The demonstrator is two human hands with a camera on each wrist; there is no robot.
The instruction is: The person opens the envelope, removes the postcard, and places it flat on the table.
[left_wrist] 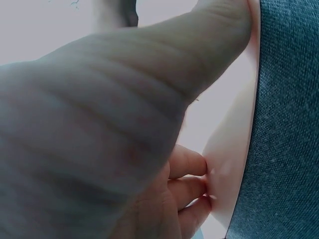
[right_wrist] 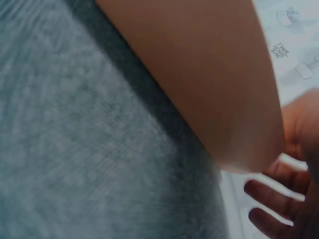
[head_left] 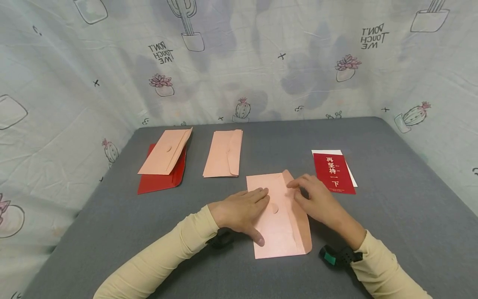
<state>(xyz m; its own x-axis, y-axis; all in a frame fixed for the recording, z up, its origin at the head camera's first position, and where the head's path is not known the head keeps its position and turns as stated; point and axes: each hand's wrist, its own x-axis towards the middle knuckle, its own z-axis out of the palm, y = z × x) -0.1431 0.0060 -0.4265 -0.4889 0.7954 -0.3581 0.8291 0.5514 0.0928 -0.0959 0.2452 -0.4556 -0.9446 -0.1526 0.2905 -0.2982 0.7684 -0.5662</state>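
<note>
The left hand (head_left: 242, 211) rests on the envelope (head_left: 278, 234) on the table (head_left: 149, 236), fingers extended, gripping nothing. The right hand (head_left: 316, 201), fingers loosely bent, is at the flap (head_left: 302, 230), the envelope's three o'clock side (whether it pinches, I can't tell). A red card (head_left: 340, 172) lies at two o'clock.

At least four envelopes (head_left: 281, 224), two cards (head_left: 334, 172)
</note>
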